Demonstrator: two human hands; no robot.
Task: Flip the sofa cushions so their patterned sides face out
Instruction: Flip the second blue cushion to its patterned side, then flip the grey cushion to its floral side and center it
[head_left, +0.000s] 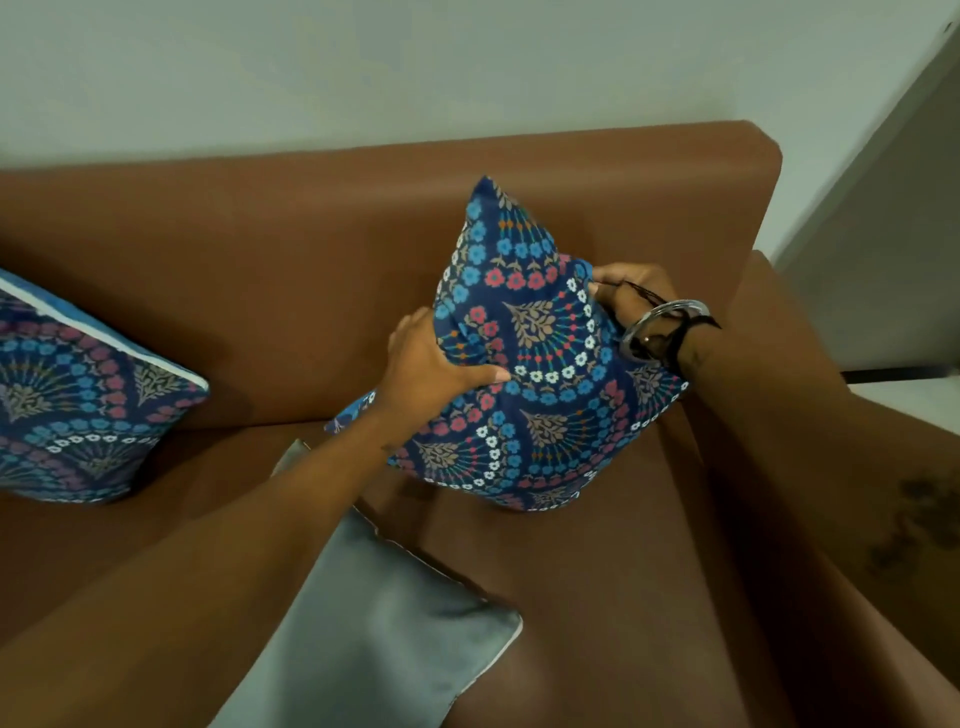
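Observation:
A blue floral-patterned cushion (540, 374) stands tilted on the brown sofa seat (597, 597), near the right armrest, with its pattern facing me. My left hand (431, 358) grips its left edge, thumb across the front. My right hand (631, 291) holds its upper right edge; a metal bangle circles that wrist. A second patterned cushion (78, 400) leans against the backrest at the far left, pattern out. A plain grey cushion (384, 623) lies flat on the seat in front, partly under my left forearm.
The sofa backrest (311, 249) runs across the view below a pale wall. The right armrest (779, 364) rises just beside the held cushion. Bare seat shows between the left cushion and the held one.

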